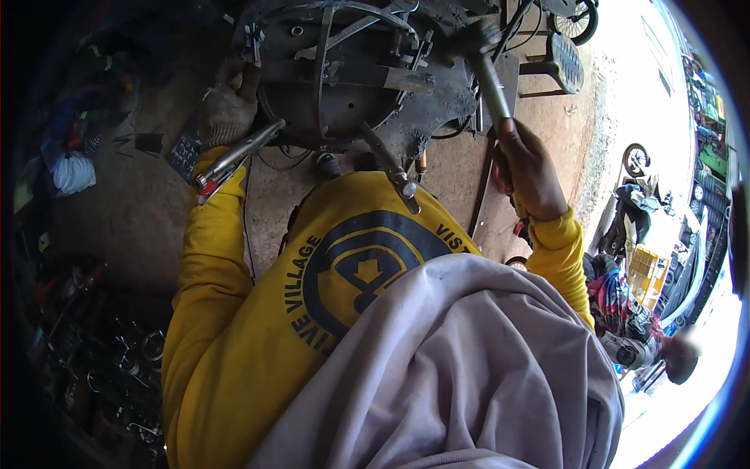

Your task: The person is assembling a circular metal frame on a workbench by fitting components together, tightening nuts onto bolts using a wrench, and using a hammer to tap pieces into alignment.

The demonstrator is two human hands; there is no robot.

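Right hand (533,168): fingers are gripping a hammer (491,86) at the dark table's (441,113) right; gloved left hand (229,113): is showing at left, finger hold unclear.

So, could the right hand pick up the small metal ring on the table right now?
Probably not: the right hand is gripping the hammer, and a curved metal bar lies between it and the small metal ring.

Bright light glares white on the right. The left is very dark. The dark metal hammer head (478,35) looks blurry. Things bend near the edges.
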